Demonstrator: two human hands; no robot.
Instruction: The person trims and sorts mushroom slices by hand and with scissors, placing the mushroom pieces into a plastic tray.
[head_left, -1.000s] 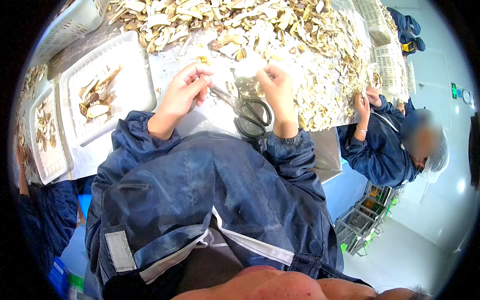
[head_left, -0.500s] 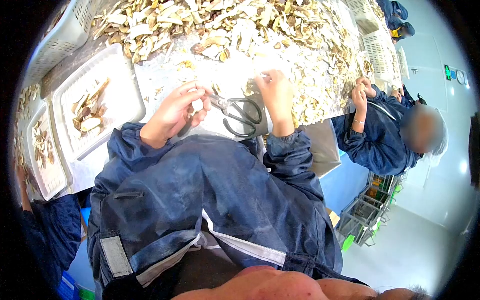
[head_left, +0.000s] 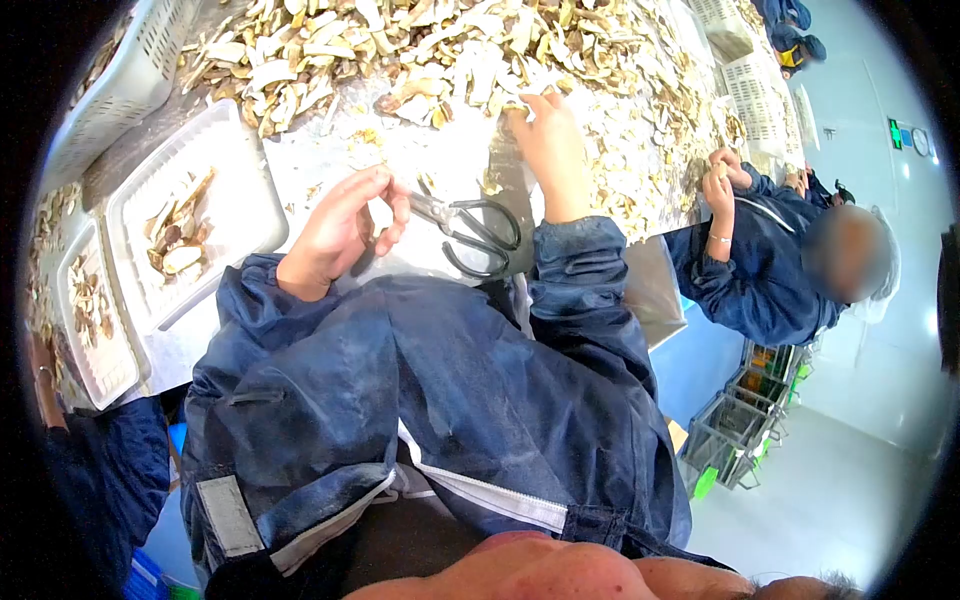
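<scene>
Mushroom slices [head_left: 480,60] lie heaped ahead, plenty of them, with only a few in the tray [head_left: 240,190]; the right hand [head_left: 553,150] has moved up to the heap's edge, fingers bent, grip unclear; the left hand [head_left: 335,230] curls loosely beside the scissors [head_left: 445,213], its earlier pale piece now out of sight, can't tell if held.

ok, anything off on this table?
Nothing clearly damaged. Slightly odd: the scissors lie with handles spread beside the left hand, close to the near edge of the table, so could get knocked.
</scene>
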